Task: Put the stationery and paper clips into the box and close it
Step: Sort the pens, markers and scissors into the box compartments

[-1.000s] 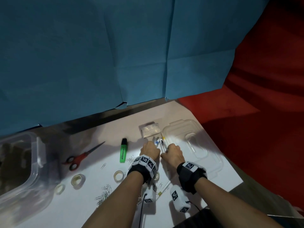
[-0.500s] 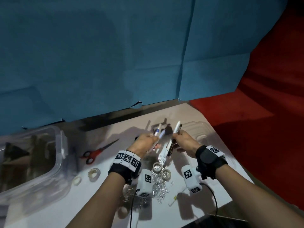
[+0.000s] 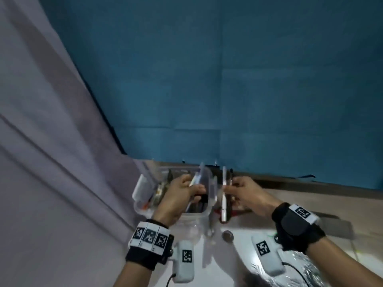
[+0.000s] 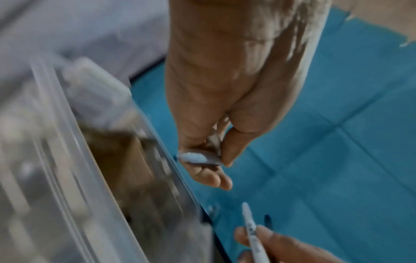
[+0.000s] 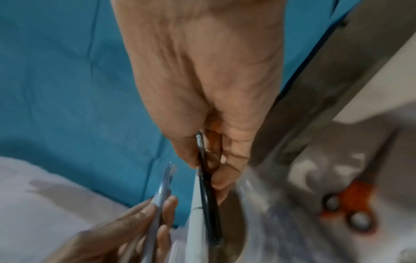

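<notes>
My left hand (image 3: 196, 188) pinches a pale blue pen (image 3: 195, 180) above the clear plastic box (image 3: 143, 189), which stands open at the table's far left. The left wrist view shows that pen (image 4: 198, 158) between thumb and fingers (image 4: 216, 179), beside the blurred box wall (image 4: 67, 160). My right hand (image 3: 228, 188) grips a white pen (image 3: 224, 195) and a black pen (image 3: 229, 201) upright, just right of the box. The right wrist view shows both, white (image 5: 194, 222) and black (image 5: 209, 204). What lies inside the box is blurred.
Red-handled scissors (image 5: 353, 201) lie on the table right of the box. A tape roll (image 3: 228, 236) sits nearer me, and a shiny silver heap (image 3: 306, 268) lies at the lower right. A grey curtain (image 3: 51, 141) hangs left; blue cloth (image 3: 228, 79) covers the back.
Both hands lifted the pens off the table and carried them left to the clear box. The head view swung left with them.
</notes>
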